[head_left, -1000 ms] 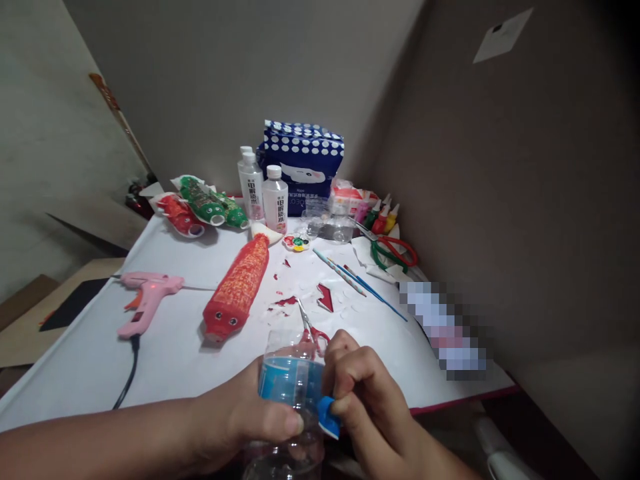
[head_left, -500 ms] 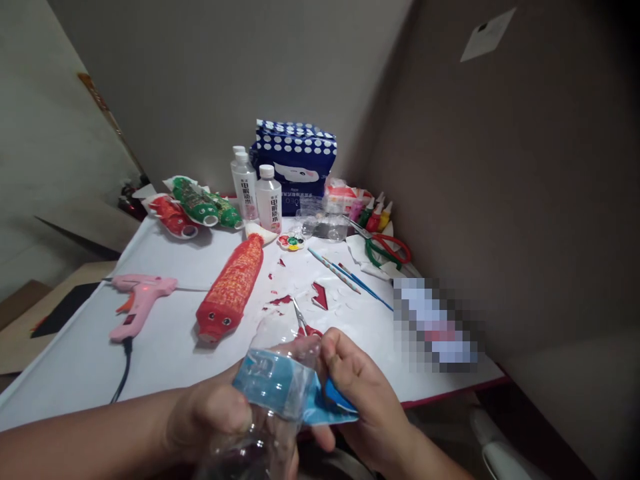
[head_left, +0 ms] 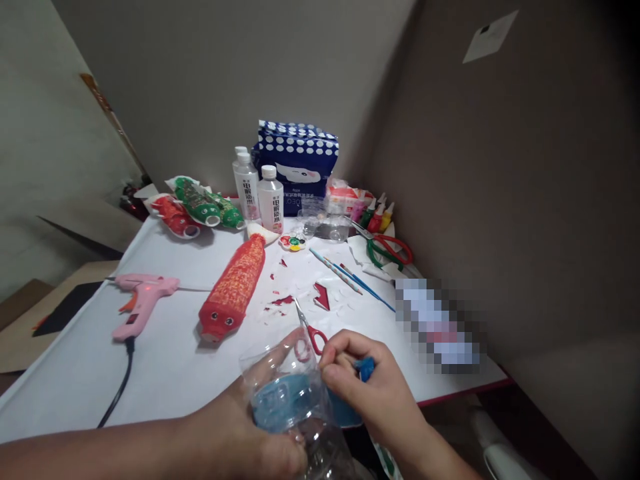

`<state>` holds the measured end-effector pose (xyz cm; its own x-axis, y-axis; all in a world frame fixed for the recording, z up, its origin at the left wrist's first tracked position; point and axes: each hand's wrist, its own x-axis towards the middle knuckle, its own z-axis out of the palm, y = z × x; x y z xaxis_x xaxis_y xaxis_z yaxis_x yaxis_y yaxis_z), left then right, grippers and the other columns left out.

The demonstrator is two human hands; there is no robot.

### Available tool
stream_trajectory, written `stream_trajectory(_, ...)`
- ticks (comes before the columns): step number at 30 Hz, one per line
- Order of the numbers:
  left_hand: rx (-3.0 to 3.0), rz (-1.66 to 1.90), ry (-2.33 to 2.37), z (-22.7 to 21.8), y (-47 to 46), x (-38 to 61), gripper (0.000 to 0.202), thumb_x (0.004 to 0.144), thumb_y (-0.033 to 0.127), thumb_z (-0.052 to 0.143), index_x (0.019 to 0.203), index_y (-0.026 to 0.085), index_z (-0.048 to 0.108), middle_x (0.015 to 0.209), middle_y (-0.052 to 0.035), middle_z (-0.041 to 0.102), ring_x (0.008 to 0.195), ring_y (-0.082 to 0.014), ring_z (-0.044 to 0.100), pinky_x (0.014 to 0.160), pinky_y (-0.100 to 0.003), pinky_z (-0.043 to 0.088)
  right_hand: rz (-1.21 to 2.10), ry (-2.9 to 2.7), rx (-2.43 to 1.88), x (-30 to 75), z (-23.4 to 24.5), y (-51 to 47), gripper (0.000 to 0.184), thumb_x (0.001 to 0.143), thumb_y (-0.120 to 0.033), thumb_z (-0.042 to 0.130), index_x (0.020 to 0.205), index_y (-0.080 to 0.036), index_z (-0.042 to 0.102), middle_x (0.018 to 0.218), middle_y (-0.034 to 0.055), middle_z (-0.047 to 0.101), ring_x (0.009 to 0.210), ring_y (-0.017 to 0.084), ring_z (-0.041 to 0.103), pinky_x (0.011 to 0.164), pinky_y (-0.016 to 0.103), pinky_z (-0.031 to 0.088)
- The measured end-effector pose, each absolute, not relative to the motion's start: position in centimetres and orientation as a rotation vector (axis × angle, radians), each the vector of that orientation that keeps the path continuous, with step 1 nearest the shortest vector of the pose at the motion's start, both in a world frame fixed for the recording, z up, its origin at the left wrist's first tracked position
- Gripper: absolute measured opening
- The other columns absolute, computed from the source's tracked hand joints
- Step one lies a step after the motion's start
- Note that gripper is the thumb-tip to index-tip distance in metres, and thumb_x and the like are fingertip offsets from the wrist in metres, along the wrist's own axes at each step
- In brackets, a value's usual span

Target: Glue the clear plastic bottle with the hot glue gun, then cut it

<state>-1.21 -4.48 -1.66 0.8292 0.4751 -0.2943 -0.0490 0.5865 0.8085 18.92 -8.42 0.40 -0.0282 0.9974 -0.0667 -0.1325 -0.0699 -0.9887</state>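
My left hand (head_left: 270,440) is closed around a clear plastic bottle (head_left: 325,450), low in front of me; the bottle's top appears cut open. A blue label (head_left: 283,403) wraps the bottle. My right hand (head_left: 365,380) is closed in a pinch on the label's loose part at the bottle's right side, with a crumpled blue bit showing between the fingers. Just beyond the bottle lie small scissors (head_left: 314,333) with red handles, partly seen through the plastic. A red painted fish (head_left: 235,287) with googly eyes lies on the white tabletop (head_left: 175,380), left of the scissors.
A pink glue gun (head_left: 145,293) with a black cord lies at left. Behind are smaller fish (head_left: 203,203), labelled bottles (head_left: 271,203), a blue bag (head_left: 300,153), a paint palette (head_left: 293,242), brushes (head_left: 350,277), large scissors (head_left: 385,247), paint tubes (head_left: 377,215) and red scraps (head_left: 321,297).
The bottle has turned and tilted in my left hand, its cut end now facing me more. My right hand has gathered the blue label further into its fingers.
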Motion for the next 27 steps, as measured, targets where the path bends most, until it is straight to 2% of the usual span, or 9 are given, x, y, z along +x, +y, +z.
stream_trajectory(3,0.882,0.368,0.546,-0.6,-4.4,-1.2,0.099,0.071,0.027,0.083,0.152,0.033,0.027,0.111,-0.0058,0.072,0.097,-0.0235,0.069,0.090,-0.038,0.048,1.300,-1.133,-1.181,19.1,0.6,-8.4,0.013,0.079,-0.026,0.071,0.088,-0.020,0.063,0.054,-0.0115,0.029,0.051,0.008,0.024,0.050,0.022,0.022)
stream_trajectory(5,0.816,0.400,0.530,0.5,-4.4,-1.1,0.097,0.070,0.032,0.083,0.151,0.028,0.030,0.111,-0.0080,0.073,0.098,-0.0250,0.069,0.092,-0.040,0.047,1.350,-1.151,-1.169,19.3,0.8,-8.3,0.028,0.075,-0.024,0.074,0.102,-0.022,0.065,0.056,-0.0116,0.027,0.053,0.009,0.023,0.050,0.021,0.022)
stream_trajectory(8,0.758,0.485,0.629,1.6,-4.3,-0.8,0.104,0.068,0.032,0.084,0.152,0.025,0.023,0.116,-0.0101,0.072,0.106,-0.0278,0.067,0.098,-0.043,0.045,1.416,-1.182,-1.221,19.4,0.9,-8.2,0.045,0.069,-0.024,0.080,0.112,-0.023,0.067,0.057,-0.0112,0.030,0.054,0.009,0.024,0.051,0.021,0.024)
stream_trajectory(11,0.757,0.562,0.727,1.9,-4.3,-0.5,0.094,0.068,0.031,0.084,0.147,0.023,0.034,0.117,-0.0105,0.071,0.110,-0.0281,0.064,0.096,-0.041,0.046,1.247,-1.231,-1.321,18.9,0.7,-8.5,0.050,0.064,-0.023,0.084,0.112,-0.024,0.070,0.055,-0.0112,0.032,0.053,0.009,0.028,0.052,0.022,0.028)
stream_trajectory(14,0.789,0.572,0.615,2.1,-4.0,-0.3,0.070,0.064,0.029,0.085,0.127,0.020,0.058,0.100,-0.0083,0.074,0.094,-0.0251,0.068,0.084,-0.035,0.049,1.077,-1.299,-1.304,18.2,0.6,-8.8,0.050,0.065,-0.024,0.084,0.113,-0.025,0.070,0.055,-0.0111,0.034,0.052,0.009,0.030,0.052,0.023,0.030)
stream_trajectory(16,0.780,0.541,0.535,2.4,-3.8,-0.3,0.057,0.063,0.025,0.084,0.116,0.018,0.066,0.092,-0.0073,0.074,0.086,-0.0231,0.068,0.080,-0.033,0.049,1.044,-1.300,-1.266,18.0,0.8,-8.8,0.048,0.065,-0.023,0.084,0.111,-0.026,0.070,0.057,-0.0107,0.034,0.052,0.009,0.031,0.052,0.023,0.030)
stream_trajectory(20,0.744,0.510,0.401,2.8,-3.6,-0.6,0.052,0.060,0.019,0.080,0.110,0.020,0.068,0.099,-0.0070,0.073,0.092,-0.0240,0.066,0.082,-0.032,0.047,1.061,-1.228,-1.245,18.3,1.1,-8.3,0.043,0.061,-0.018,0.084,0.100,-0.025,0.070,0.063,-0.0086,0.041,0.059,0.010,0.037,0.055,0.022,0.034)
stream_trajectory(24,0.756,0.554,0.344,2.7,-3.4,-1.2,0.057,0.055,0.012,0.080,0.110,0.022,0.068,0.112,-0.0060,0.069,0.098,-0.0242,0.064,0.083,-0.031,0.047,1.175,-1.272,-1.305,19.1,0.5,-8.3,0.049,0.061,-0.023,0.087,0.108,-0.027,0.070,0.089,-0.0022,0.062,0.070,0.013,0.048,0.063,0.024,0.040)
stream_trajectory(27,0.735,0.540,0.363,2.4,-3.3,-1.8,0.065,0.054,0.009,0.080,0.116,0.025,0.067,0.107,-0.0049,0.070,0.091,-0.0227,0.067,0.077,-0.029,0.048,1.216,-1.417,-1.367,19.7,-0.1,-8.6,0.021,0.074,-0.029,0.079,0.093,-0.022,0.075,0.087,0.0017,0.069,0.076,0.017,0.055,0.069,0.028,0.041)
